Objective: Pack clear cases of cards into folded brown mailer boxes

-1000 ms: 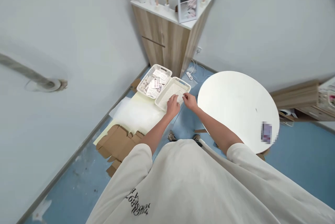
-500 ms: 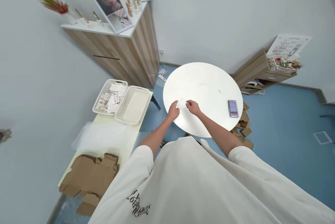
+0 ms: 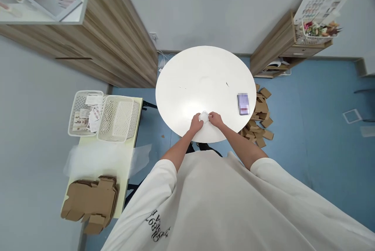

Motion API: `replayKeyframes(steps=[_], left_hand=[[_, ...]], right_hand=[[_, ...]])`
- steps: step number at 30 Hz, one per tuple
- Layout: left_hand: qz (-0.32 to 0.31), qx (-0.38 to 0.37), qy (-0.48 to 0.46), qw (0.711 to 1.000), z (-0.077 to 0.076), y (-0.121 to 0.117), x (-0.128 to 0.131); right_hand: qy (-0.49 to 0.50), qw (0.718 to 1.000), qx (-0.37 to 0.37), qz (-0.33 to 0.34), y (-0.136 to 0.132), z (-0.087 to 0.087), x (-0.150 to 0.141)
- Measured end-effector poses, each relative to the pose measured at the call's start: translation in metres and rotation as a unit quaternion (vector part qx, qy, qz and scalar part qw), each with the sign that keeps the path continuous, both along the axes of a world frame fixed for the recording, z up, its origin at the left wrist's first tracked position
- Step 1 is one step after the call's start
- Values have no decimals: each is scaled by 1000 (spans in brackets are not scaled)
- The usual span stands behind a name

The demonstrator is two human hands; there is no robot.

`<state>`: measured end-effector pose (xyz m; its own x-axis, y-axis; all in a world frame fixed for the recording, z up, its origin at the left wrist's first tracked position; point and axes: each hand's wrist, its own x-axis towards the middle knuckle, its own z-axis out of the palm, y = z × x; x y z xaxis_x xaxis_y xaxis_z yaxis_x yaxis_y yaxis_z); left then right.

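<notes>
A small white squarish item with rounded corners (image 3: 204,117) is between my two hands over the near part of the round white table (image 3: 205,67). My left hand (image 3: 196,122) grips its left side, the thumb along the near edge. At its right edge, my right hand (image 3: 216,119) is closed in a pinch, with a small pale bit showing at the fingertips. Whether that bit belongs to the white item I cannot tell. A purple, blurred-out rectangular object (image 3: 243,103) lies on the table to the right.
Left of me, a pale yellow table (image 3: 117,165) bears a white basket of paper slips (image 3: 84,133), another white basket (image 3: 101,135), clear plastic sheeting (image 3: 99,159) and flattened cardboard boxes (image 3: 90,200). Cardboard pieces (image 3: 260,106) lie on the floor at right. Wooden cabinets (image 3: 125,40) stand along the wall.
My view has turned and moved, so the round table appears higher and further left. Both hands stay on the white item, with the left fingers slightly shifted around it.
</notes>
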<state>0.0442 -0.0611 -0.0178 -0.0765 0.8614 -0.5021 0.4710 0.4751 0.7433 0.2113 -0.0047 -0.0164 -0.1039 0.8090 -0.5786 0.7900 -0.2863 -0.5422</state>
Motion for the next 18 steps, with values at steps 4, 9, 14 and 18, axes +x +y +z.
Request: replayKeyframes(steps=[4,9,14,18], left_hand=[[-12,6,2,1000,-8,14,10],[3,24,5,1000,-6,15,12],[16,-8,4,1000,1,3,9],[-21,-41,-10,999,-4,-4,9]], right_hand=[[-21,999,30,26,2,-7,10],[-57,994,53,79,6,-5,17],[-35,978,108,177,21,0,6],[-43,952,119,278,30,-2,-5]])
